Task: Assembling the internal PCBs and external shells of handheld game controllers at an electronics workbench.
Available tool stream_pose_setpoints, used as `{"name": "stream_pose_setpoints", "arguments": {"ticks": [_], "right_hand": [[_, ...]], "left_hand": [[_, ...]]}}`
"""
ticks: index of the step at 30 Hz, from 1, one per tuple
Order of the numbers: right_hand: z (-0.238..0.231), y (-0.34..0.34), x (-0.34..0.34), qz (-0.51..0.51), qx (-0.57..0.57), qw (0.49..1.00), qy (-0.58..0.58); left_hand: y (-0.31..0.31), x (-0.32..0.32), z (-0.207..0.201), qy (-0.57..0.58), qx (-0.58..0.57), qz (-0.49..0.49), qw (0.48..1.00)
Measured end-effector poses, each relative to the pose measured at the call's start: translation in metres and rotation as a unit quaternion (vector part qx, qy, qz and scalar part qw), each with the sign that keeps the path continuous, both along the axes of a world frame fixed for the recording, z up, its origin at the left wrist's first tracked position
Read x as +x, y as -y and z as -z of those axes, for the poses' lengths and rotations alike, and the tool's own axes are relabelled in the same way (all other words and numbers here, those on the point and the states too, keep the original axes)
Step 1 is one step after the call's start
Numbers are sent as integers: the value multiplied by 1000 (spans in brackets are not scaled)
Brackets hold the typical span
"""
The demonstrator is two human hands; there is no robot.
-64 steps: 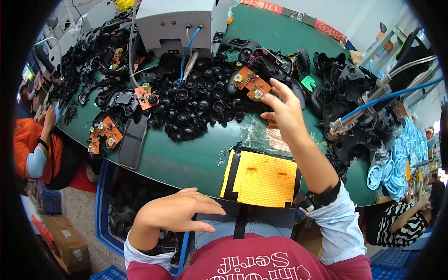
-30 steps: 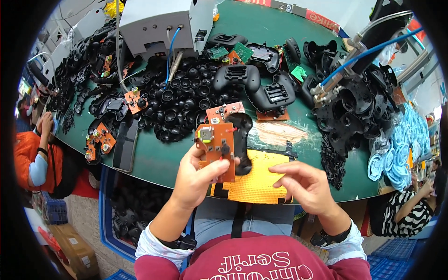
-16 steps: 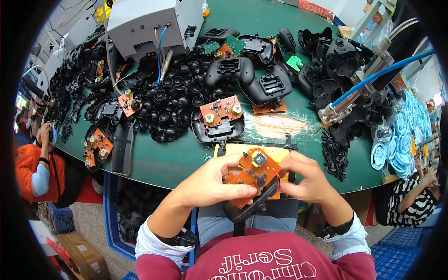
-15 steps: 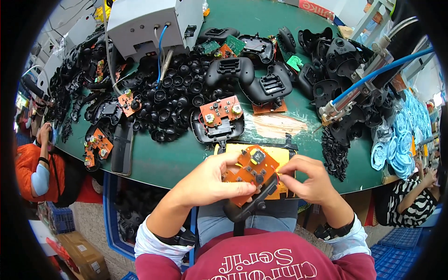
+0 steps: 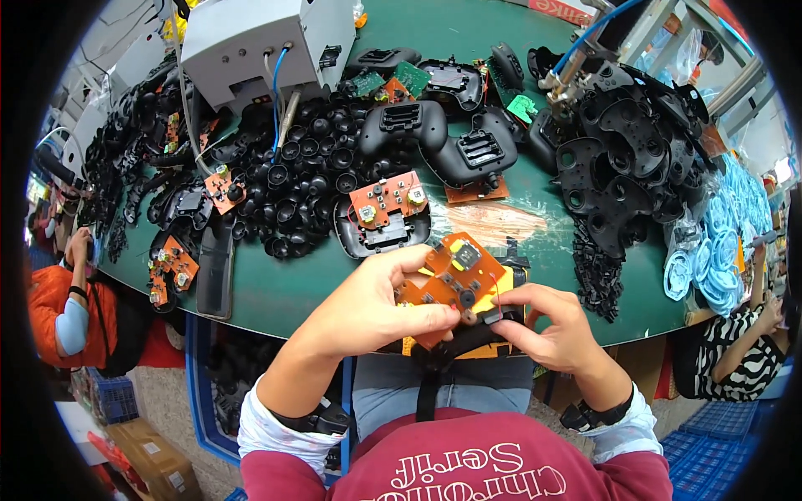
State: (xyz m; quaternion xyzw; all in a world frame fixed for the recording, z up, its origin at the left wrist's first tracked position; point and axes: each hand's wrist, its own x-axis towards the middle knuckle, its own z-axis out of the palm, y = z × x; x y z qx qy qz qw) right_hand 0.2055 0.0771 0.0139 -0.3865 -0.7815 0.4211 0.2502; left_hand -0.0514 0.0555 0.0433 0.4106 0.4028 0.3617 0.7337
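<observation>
Above a yellow pad (image 5: 518, 280) at the table's near edge, my left hand (image 5: 363, 309) grips an orange circuit board (image 5: 480, 275), thumb across its near side. The board carries a yellow-green joystick module (image 5: 464, 254) and a small round black part. My right hand (image 5: 551, 330) has thumb and fingertips closed on a small black part (image 5: 489, 320) by the board's lower right edge. A thin red wire (image 5: 499, 299) runs between board and fingertips. Under the board, a black curved piece (image 5: 464, 344) shows partly; the rest is hidden.
Beyond my hands, a controller half shell (image 5: 351, 238) bears another orange board (image 5: 388, 200). Black thumbstick caps (image 5: 288, 196) lie heaped left of it, before a grey machine (image 5: 251, 50). Black shells (image 5: 622, 150) and light-blue cables (image 5: 723, 225) are piled at right.
My right fingertips have moved from the thin wire at the board's right edge down to the small black part. The black piece underneath has turned. The metal tool at right has swung up and back.
</observation>
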Motion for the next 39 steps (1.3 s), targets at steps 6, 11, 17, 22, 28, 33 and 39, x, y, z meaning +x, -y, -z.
{"name": "stream_pose_setpoints", "arguments": {"ticks": [6, 11, 17, 22, 28, 33, 39], "right_hand": [[2, 7, 4, 83, -23, 995, 58], [-28, -16, -3, -9, 249, 968, 35], [-37, -21, -18, -70, 379, 914, 127], [-32, -15, -8, -110, 264, 957, 51], [5, -1, 7, -60, 117, 991, -29], [6, -23, 59, 204, 231, 947, 87], [32, -50, 88, 274, 235, 906, 221]], "left_hand": [[-12, 14, 22, -135, 68, -30, 988], [-12, 30, 22, -230, 137, 32, 963], [-6, 47, 17, -327, 216, 53, 919], [2, 52, 9, -359, 191, 149, 901], [1, 64, 17, -329, 143, 192, 913], [9, 49, 21, -266, 64, 125, 954], [13, 40, 34, -74, -65, 10, 995]]}}
